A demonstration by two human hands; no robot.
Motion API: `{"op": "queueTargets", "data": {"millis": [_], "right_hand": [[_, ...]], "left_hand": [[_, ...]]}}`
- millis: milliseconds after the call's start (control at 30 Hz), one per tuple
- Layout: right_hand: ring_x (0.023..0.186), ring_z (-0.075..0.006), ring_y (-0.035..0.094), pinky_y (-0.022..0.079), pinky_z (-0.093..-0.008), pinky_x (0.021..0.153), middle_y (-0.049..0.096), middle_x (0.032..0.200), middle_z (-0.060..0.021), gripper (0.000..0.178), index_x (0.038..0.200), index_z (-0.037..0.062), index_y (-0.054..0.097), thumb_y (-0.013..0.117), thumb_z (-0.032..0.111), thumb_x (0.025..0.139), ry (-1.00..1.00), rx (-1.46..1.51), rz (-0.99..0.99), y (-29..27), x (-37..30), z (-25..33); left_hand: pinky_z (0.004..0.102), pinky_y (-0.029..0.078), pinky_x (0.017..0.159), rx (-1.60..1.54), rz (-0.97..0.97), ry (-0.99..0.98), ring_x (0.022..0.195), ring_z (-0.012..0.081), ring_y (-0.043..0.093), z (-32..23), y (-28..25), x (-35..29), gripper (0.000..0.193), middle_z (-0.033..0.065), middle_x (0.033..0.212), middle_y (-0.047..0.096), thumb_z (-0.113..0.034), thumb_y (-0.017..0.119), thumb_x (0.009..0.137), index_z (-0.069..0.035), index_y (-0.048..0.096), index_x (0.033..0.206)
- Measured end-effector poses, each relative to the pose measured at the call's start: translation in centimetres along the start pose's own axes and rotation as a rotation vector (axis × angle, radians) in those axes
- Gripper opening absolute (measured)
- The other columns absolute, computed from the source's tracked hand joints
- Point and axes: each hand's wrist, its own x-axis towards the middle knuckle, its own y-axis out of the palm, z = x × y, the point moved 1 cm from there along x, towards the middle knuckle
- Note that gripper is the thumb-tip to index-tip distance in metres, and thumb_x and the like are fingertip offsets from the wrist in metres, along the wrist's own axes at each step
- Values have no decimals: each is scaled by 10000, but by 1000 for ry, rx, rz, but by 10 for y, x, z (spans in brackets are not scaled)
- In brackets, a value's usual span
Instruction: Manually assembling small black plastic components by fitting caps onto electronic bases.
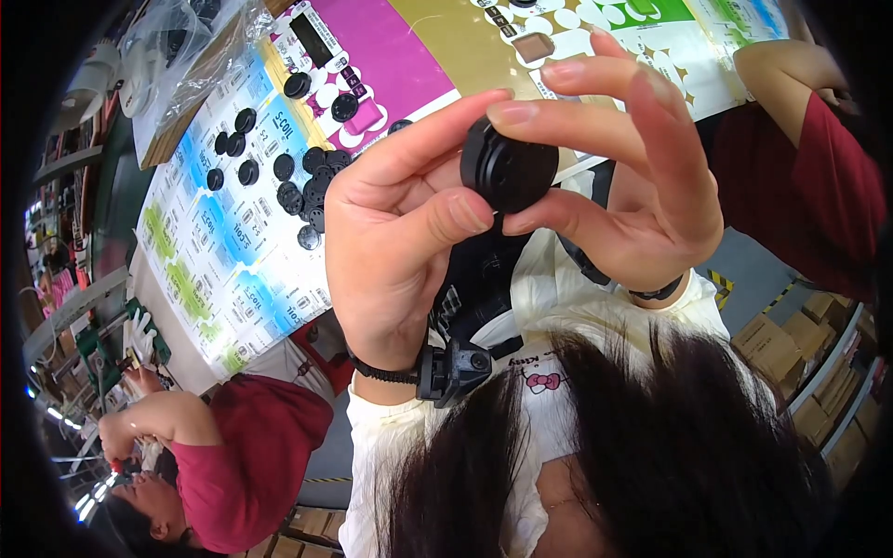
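Note:
A short black cylindrical part (516, 172) with ridged rings round its side is held up between my two hands, above the near edge of the table. My left hand (386, 219) pinches its left side with thumb and index finger. From the right, my right hand (656, 181) grips it between thumb below and index finger on top, the other fingers raised and bent. Left of my left hand, several loose black round parts (316, 186) lie in a cluster on the table. More black round pieces (236, 144) are scattered farther left.
Printed colored sheets (237, 223) cover the table. A clear plastic bag (200, 46) rests on a wooden board at the far left. One person in a red shirt (265, 456) is at left, another red sleeve (837, 186) at right. Cardboard boxes (772, 344) stand at the lower right.

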Motion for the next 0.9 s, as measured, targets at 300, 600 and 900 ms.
{"op": "queueTargets", "data": {"millis": [300,600,900], "right_hand": [[968,-244,482,274,-463,896,602,877,-111,791,1210,-35,261,699,108,567,29,4,-2,0,2,6],[986,-223,468,271,-448,908,604,888,-89,737,1193,-21,311,691,50,566,178,-143,139,-1,6,18],[966,-213,481,303,-370,907,595,890,-85,462,1066,-12,474,626,7,630,281,46,-60,34,-16,8]], "left_hand": [[277,465,734,3,9,11,865,192,547,0,0,-1,507,117,976,541,-182,638,695,56,425,1089],[281,467,721,24,-70,71,861,201,547,5,7,-3,414,134,975,538,-109,571,749,74,417,1087],[207,441,620,569,-419,412,712,117,546,20,4,-12,203,89,812,577,120,458,726,56,519,909]]}}
